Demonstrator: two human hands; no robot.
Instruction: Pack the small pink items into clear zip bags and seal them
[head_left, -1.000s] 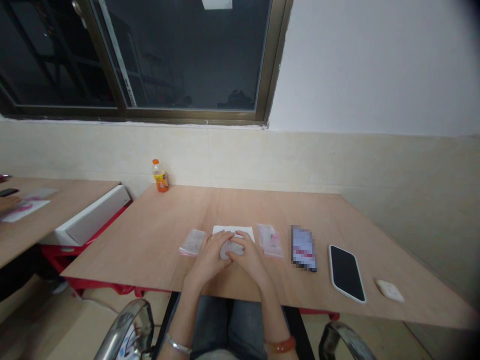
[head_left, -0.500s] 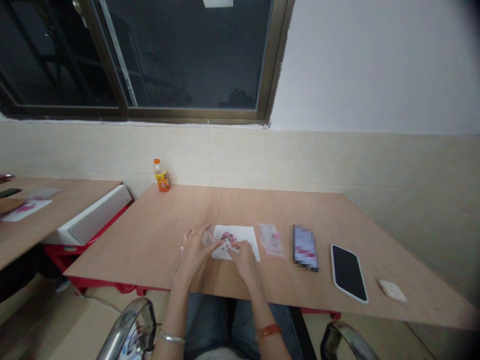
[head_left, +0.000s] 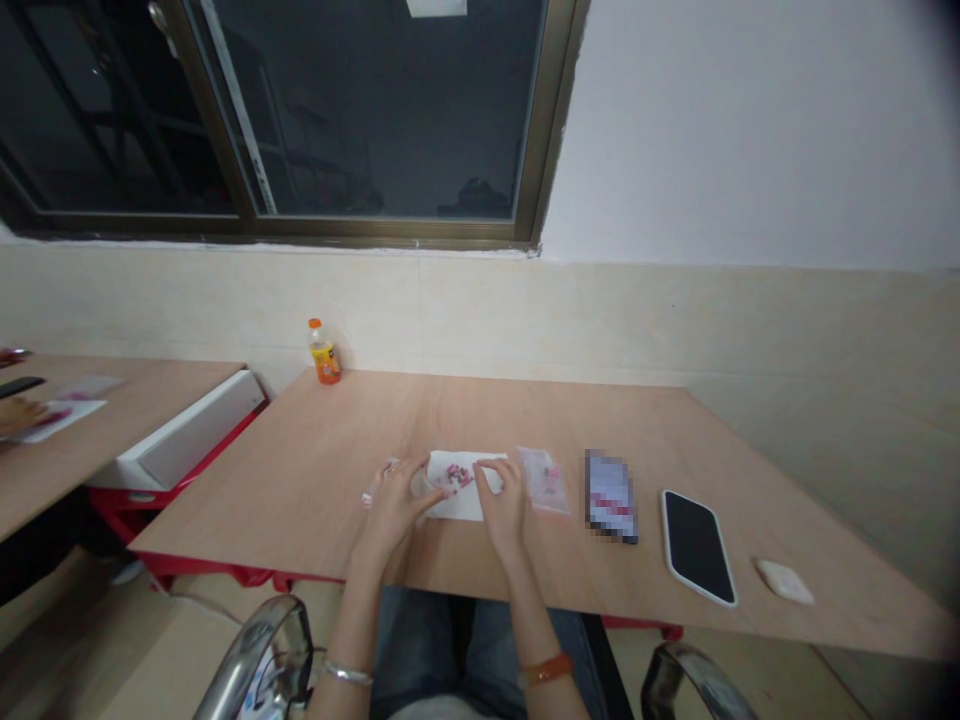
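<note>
Small pink and dark bead-like pieces (head_left: 459,476) lie in a loose cluster on a white sheet of paper (head_left: 466,511) in front of me. My left hand (head_left: 396,500) is at the sheet's left edge, curled around what looks like a clear plastic bag (head_left: 367,496), mostly hidden by the hand. Its thumb reaches over the paper, close to the pieces. Over the sheet's right part is my right hand (head_left: 505,496), thumb and fingers apart, and I see nothing between them. A clear bag with pink pieces (head_left: 546,482) lies flat just right of that hand.
Further right are a blurred-out phone (head_left: 611,497), a white-framed tablet (head_left: 698,547) and a small whitish object (head_left: 784,580). An orange-drink bottle (head_left: 325,358) stands by the wall. On the left table (head_left: 161,385), a person's hand (head_left: 21,415) is near another paper.
My right hand has moved from the pieces toward the right and slightly away from me, and its fingers have spread. My left hand has shifted slightly right.
</note>
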